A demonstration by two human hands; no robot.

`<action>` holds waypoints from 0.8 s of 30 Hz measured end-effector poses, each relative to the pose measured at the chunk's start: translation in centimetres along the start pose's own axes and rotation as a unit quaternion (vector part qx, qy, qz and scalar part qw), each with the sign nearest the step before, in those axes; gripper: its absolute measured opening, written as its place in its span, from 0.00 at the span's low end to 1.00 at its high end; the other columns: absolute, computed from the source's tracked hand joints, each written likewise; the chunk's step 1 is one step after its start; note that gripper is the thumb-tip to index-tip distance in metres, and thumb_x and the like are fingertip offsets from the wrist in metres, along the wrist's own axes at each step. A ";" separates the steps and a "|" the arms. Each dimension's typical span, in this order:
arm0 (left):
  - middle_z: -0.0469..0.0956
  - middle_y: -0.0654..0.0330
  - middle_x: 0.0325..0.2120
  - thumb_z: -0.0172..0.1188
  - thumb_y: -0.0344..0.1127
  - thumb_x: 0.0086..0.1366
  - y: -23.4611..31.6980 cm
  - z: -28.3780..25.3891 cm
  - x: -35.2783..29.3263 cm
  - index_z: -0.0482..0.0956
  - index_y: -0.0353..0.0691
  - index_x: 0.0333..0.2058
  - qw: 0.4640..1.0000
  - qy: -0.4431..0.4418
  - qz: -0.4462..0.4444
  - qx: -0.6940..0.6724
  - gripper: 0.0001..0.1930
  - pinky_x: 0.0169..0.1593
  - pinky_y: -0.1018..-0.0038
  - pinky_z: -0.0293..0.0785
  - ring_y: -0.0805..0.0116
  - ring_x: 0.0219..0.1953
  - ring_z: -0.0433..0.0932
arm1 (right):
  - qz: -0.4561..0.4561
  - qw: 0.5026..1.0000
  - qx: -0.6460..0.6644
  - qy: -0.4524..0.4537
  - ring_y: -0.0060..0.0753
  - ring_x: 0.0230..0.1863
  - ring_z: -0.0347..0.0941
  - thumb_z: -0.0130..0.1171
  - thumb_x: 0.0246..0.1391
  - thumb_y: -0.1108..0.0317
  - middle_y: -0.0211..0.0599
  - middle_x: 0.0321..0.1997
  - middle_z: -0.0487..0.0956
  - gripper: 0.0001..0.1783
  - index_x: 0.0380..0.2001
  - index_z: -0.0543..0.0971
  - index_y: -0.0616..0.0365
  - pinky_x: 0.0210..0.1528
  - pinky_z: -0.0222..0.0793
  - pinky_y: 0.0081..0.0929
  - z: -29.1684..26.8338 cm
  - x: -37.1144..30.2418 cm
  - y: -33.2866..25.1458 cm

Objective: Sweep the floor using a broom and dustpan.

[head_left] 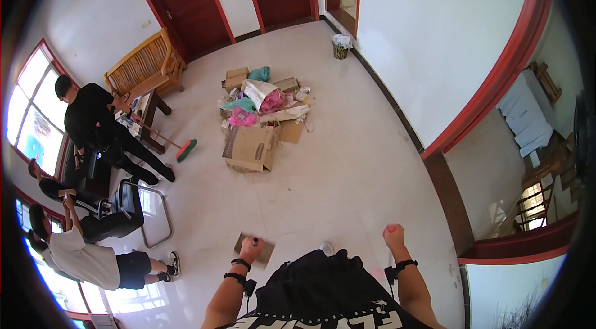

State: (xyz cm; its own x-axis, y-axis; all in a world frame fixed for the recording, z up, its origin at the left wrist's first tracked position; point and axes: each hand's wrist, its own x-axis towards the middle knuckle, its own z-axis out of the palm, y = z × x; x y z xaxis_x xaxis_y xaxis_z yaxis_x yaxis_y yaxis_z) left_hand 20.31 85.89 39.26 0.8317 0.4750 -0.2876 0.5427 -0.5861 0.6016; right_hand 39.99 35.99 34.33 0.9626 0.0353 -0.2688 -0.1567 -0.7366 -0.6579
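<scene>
My left hand is a fist around a dark-tipped handle, seen end-on. Beside and below that fist shows a flat brownish-grey piece, slightly blurred; whether it joins the handle I cannot tell. My right hand is also closed, out to the right over the floor, with a reddish spot at its top. What it holds, if anything, is hidden. Ahead of both hands lies a rubbish heap of boxes, bags and paper. Its nearest part is a large cardboard box.
At left a person in black stands by a low table, near a broom with a green-and-red head. Other people are by a black chair. A wooden bench lines the wall; a full wastebasket stands far right, beside the doorway.
</scene>
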 end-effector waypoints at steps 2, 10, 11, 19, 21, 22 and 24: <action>0.73 0.39 0.17 0.55 0.46 0.52 -3.7 3.0 0.6 0.72 0.27 0.16 0.998 -0.017 -0.044 0.029 0.22 0.32 0.55 0.70 0.41 0.27 0.75 | 0.106 0.992 -0.052 0.035 0.38 0.21 0.74 0.51 0.40 0.71 0.43 0.15 0.74 0.07 0.15 0.76 0.59 0.26 0.71 0.29 0.9 -0.7 9.8; 0.76 0.37 0.26 0.55 0.45 0.50 -9.5 1.8 -9.7 0.76 0.26 0.25 0.950 -0.117 -0.276 0.084 0.21 0.40 0.58 0.72 0.41 0.35 0.75 | 0.427 0.871 -0.011 -0.243 0.30 0.14 0.71 0.57 0.41 0.63 0.40 0.17 0.76 0.12 0.22 0.75 0.63 0.16 0.66 0.28 -7.4 -12.0 16.4; 0.76 0.38 0.26 0.55 0.45 0.50 -10.2 2.1 -10.0 0.76 0.26 0.26 0.937 -0.138 -0.312 0.080 0.21 0.41 0.59 0.72 0.42 0.35 0.76 | 0.430 0.871 -0.006 -0.238 0.29 0.14 0.71 0.57 0.41 0.62 0.39 0.17 0.76 0.13 0.23 0.75 0.63 0.17 0.67 0.28 -7.8 -12.9 17.5; 0.75 0.43 0.19 0.56 0.45 0.52 -8.2 5.1 -5.5 0.74 0.29 0.21 0.972 -0.085 -0.207 0.065 0.20 0.31 0.61 0.72 0.49 0.26 0.76 | 0.306 0.931 -0.065 -0.186 0.42 0.26 0.77 0.59 0.41 0.50 0.46 0.22 0.78 0.23 0.26 0.75 0.64 0.30 0.72 0.38 -1.8 -3.9 18.1; 0.75 0.35 0.24 0.56 0.46 0.52 -4.0 5.9 0.2 0.75 0.25 0.23 0.987 -0.063 -0.144 0.043 0.22 0.38 0.56 0.72 0.39 0.34 0.75 | 0.083 0.976 -0.148 -0.137 0.54 0.37 0.74 0.53 0.43 0.52 0.55 0.30 0.77 0.21 0.28 0.76 0.62 0.40 0.70 0.43 -0.9 -0.8 16.8; 0.74 0.35 0.23 0.57 0.46 0.53 -2.7 5.6 1.8 0.74 0.25 0.22 0.992 -0.031 -0.119 0.029 0.22 0.36 0.55 0.72 0.38 0.33 0.75 | 0.146 0.984 -0.073 -0.069 0.55 0.36 0.74 0.53 0.42 0.55 0.56 0.28 0.77 0.18 0.23 0.76 0.63 0.39 0.70 0.45 -0.8 1.6 12.3; 0.74 0.38 0.21 0.59 0.47 0.53 2.1 3.1 4.3 0.72 0.26 0.22 0.995 0.002 -0.100 -0.019 0.22 0.33 0.57 0.71 0.43 0.29 0.76 | 0.067 0.997 0.018 -0.017 0.47 0.24 0.73 0.57 0.40 0.60 0.51 0.20 0.76 0.15 0.15 0.74 0.64 0.29 0.67 0.41 -2.8 6.0 3.3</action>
State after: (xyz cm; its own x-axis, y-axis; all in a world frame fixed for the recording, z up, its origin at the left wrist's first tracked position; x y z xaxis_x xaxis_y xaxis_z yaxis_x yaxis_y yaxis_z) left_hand 25.35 84.68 36.97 0.7067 0.5829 -0.4011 0.6927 -0.4547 0.5598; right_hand 45.89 31.88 32.49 0.9246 -0.0392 -0.3790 -0.2923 -0.7111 -0.6395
